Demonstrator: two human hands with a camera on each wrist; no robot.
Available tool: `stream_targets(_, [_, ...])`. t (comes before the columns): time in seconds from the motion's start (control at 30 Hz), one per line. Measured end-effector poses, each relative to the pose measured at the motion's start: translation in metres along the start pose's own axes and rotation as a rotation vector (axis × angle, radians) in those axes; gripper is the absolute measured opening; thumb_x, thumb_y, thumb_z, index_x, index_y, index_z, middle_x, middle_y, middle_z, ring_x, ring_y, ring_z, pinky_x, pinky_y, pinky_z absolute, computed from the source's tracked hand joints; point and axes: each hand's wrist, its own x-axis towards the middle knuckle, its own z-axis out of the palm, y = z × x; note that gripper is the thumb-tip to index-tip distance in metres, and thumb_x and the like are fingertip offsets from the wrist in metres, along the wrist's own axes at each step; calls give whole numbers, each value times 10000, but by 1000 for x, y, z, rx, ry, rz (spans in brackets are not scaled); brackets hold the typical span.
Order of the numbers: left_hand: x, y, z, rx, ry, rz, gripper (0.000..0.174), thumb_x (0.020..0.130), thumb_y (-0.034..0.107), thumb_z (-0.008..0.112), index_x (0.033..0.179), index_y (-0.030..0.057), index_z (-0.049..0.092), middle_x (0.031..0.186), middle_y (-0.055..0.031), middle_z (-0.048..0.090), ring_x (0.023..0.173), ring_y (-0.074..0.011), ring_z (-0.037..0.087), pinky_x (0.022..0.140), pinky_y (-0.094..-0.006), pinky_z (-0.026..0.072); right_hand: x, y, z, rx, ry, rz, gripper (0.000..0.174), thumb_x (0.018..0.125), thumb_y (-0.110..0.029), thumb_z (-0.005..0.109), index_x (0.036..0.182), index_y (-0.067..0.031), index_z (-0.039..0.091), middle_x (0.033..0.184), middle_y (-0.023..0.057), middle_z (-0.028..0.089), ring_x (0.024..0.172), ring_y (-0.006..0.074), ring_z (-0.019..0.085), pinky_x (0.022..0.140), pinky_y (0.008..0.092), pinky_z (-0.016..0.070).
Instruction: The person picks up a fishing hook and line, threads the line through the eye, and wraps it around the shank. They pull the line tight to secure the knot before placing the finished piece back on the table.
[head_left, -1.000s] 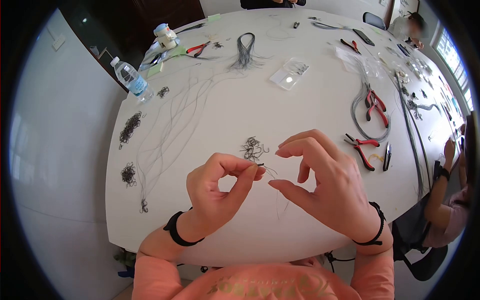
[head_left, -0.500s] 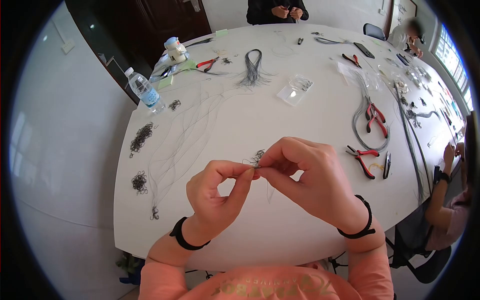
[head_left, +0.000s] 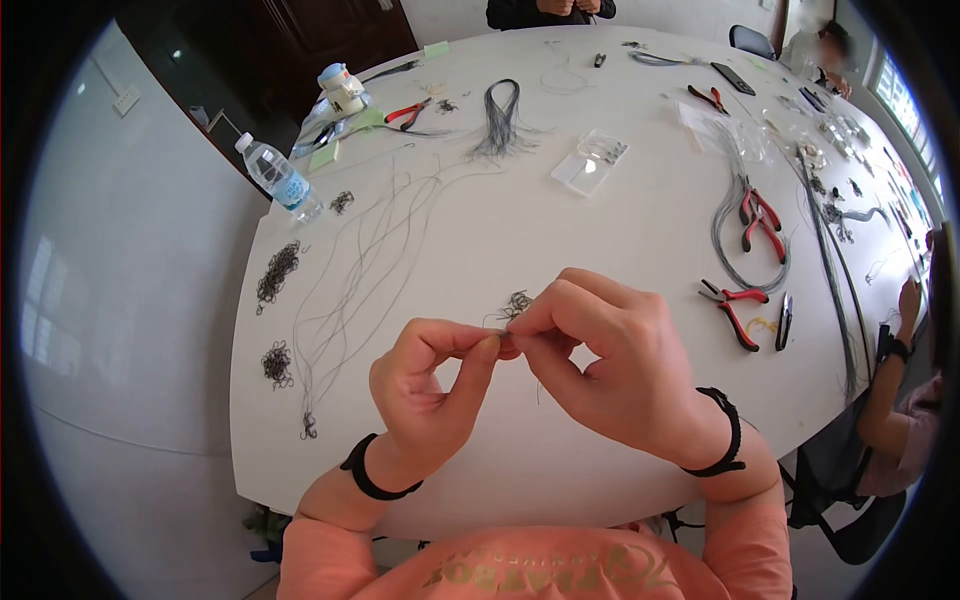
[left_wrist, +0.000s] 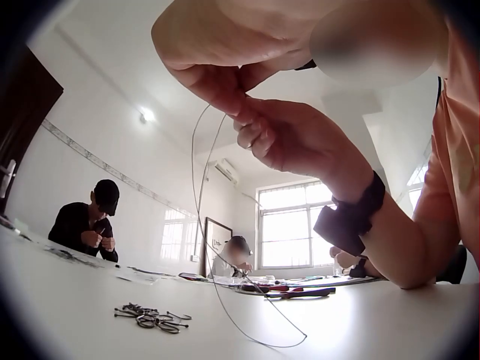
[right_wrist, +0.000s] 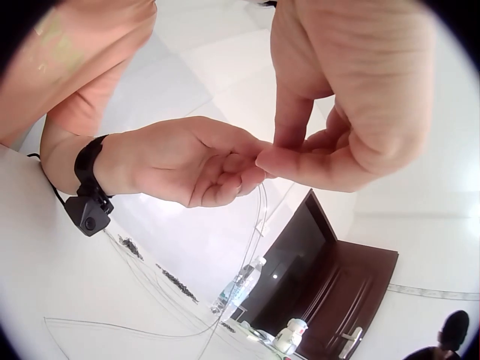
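Thumb and forefinger of the left hand pinch a small dark piece, mostly hidden by the fingers. Against them, the right hand pinches at the same spot, so the fingertips of both hands meet. A thin line hangs in a long loop below the hands in the left wrist view; the right wrist view shows the line too. Just beyond the fingertips lies a small pile of dark hooks, seen also as hooks on the table in the left wrist view.
Dark hook piles and long loose lines lie on the left. A bottle stands behind them. A clear box is farther back; red-handled pliers and cutters lie right. Other people sit around the table.
The right hand has come in from the right, apart from the left hand, and closed its fingertips at the left fingertips. Since half a second ago the hands have barely moved.
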Motion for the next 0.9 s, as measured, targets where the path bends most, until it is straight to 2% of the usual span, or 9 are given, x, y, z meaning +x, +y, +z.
stream_targets(0.13, [4, 3, -2, 68, -38, -17, 74, 940, -72, 643, 969, -40, 583, 871, -139, 737, 840, -193, 749, 778, -293, 607, -3, 4, 9, -272, 93, -179, 177, 750, 7, 715, 766, -61, 553, 691, 57, 489, 551, 230, 563, 470, 356, 447])
stream_targets(0.23, [3, 3, 0, 32, -33, -92, 70, 963, -69, 613, 991, -27, 564, 912, -119, 715, 864, -154, 712, 793, -283, 596, -5, 4, 13, -375, 118, -220, 196, 737, -8, 729, 758, -70, 544, 700, 46, 465, 560, 210, 552, 460, 343, 438])
stream_targets(0.33, [3, 2, 1, -9, -22, -64, 65, 952, -57, 637, 975, -39, 579, 911, -150, 740, 853, -195, 750, 792, -298, 616, -6, 2, 14, -441, 157, -242, 211, 720, -7, 733, 756, -75, 537, 709, 42, 461, 558, 201, 540, 456, 333, 432])
stream_targets(0.4, [3, 5, 3, -148, 27, -162, 64, 960, -51, 628, 984, -38, 569, 919, -163, 739, 862, -197, 748, 794, -307, 625, -5, 4, 11, -444, 157, -232, 218, 713, -5, 735, 758, -76, 534, 711, 41, 461, 559, 198, 536, 458, 331, 431])
stream_targets(0.9, [9, 8, -3, -193, 38, -280, 52, 979, -13, 611, 981, -23, 559, 902, -159, 737, 813, -173, 730, 761, -301, 615, 2, 0, -17, -545, 245, -185, 220, 680, 38, 717, 769, -76, 551, 683, 33, 493, 513, 211, 517, 453, 324, 399])
